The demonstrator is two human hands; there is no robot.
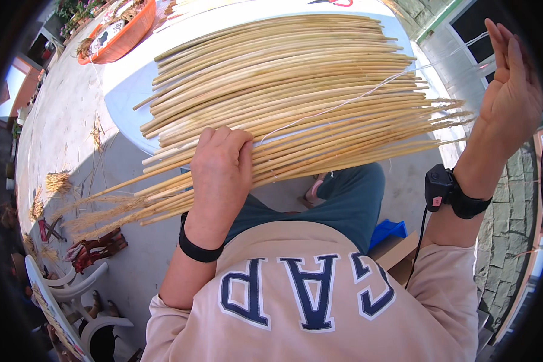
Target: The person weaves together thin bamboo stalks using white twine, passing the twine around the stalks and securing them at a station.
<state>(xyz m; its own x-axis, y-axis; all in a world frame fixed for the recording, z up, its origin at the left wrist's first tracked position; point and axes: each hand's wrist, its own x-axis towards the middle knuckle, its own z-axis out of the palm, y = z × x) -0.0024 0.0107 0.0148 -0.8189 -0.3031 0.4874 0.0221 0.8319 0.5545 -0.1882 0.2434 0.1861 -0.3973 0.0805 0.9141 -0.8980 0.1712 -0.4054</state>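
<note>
My left hand grips several straw-coloured reeds along the near side of a wide row of pale stalks, which lies across the white round table. Some gripped stalks have feathery ends reaching out to both sides. A thin white cord runs diagonally from beside my left hand, over the stalks, up to my right hand. That hand is raised at the upper right, its fingers pressed together with the cord between them. Black bands circle both wrists, the right one carrying a small device.
An orange basket and scissors are at the table's far side. Straw bundles lie on the concrete floor at left, near white chairs. A blue container and cardboard sit below me, right. A stone-paved wall or ledge edges the right.
</note>
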